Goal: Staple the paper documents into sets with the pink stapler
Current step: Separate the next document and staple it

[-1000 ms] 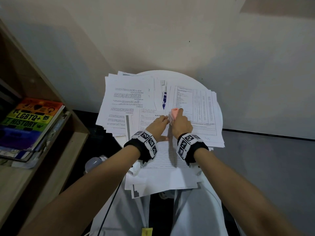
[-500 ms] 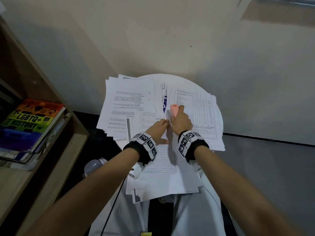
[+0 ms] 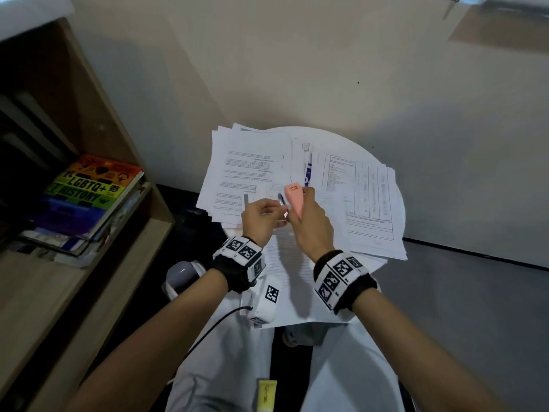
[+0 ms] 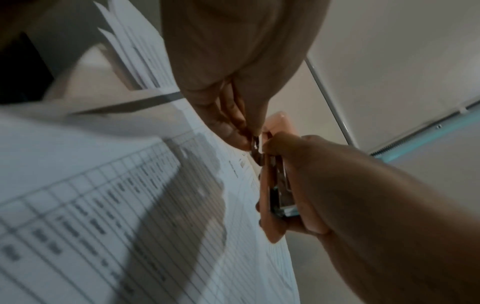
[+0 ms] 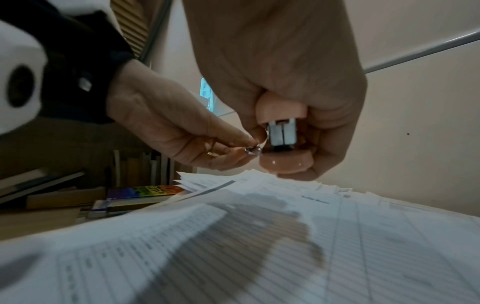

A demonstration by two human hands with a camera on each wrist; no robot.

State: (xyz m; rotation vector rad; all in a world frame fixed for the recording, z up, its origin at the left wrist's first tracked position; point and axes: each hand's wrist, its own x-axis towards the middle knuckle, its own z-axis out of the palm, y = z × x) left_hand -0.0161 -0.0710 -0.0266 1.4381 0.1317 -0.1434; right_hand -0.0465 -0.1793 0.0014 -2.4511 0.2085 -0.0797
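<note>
Above papers (image 3: 368, 203) | right hand (image 3: 309, 227) fingers wrap pink stapler (image 3: 294, 197) | left hand (image 3: 261, 218) fingers pinch its blurred metal part

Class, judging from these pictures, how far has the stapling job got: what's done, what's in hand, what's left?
Done: no finished set can be told apart. In hand: the right hand grips the pink stapler above the papers, while the left hand pinches a small metal part at its side. Left: the loose paper stacks on the round table.
</note>
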